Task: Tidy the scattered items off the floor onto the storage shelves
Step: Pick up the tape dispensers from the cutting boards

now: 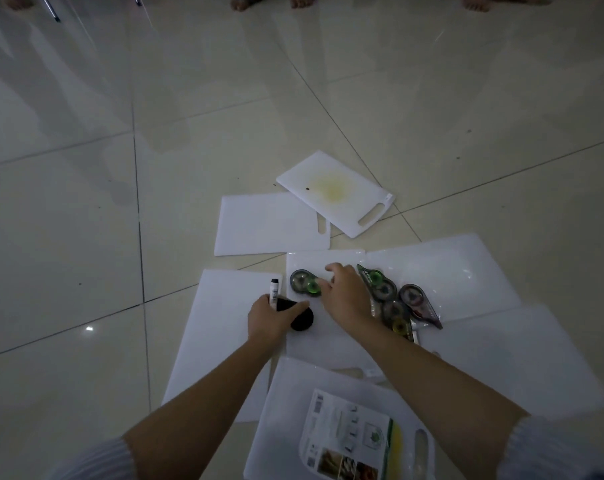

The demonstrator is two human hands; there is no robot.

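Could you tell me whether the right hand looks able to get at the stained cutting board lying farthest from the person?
Probably yes: the stained cutting board lies bare on the floor, nothing on top. But the right hand is busy at a tape dispenser.

Bare feet (299,1) are cut off by the top edge.

White cutting boards (271,225) lie overlapping across the middle and lower right of the tiled floor (86,202), so little bare tile shows between them. A cluster of correction tape dispensers (394,299) crowds the central board just right of the right hand (344,296); a marker (274,289) and a black object (302,318) sit at the left hand (267,318). Left and far floor lies open up to bare feet (302,1) at the top edge.
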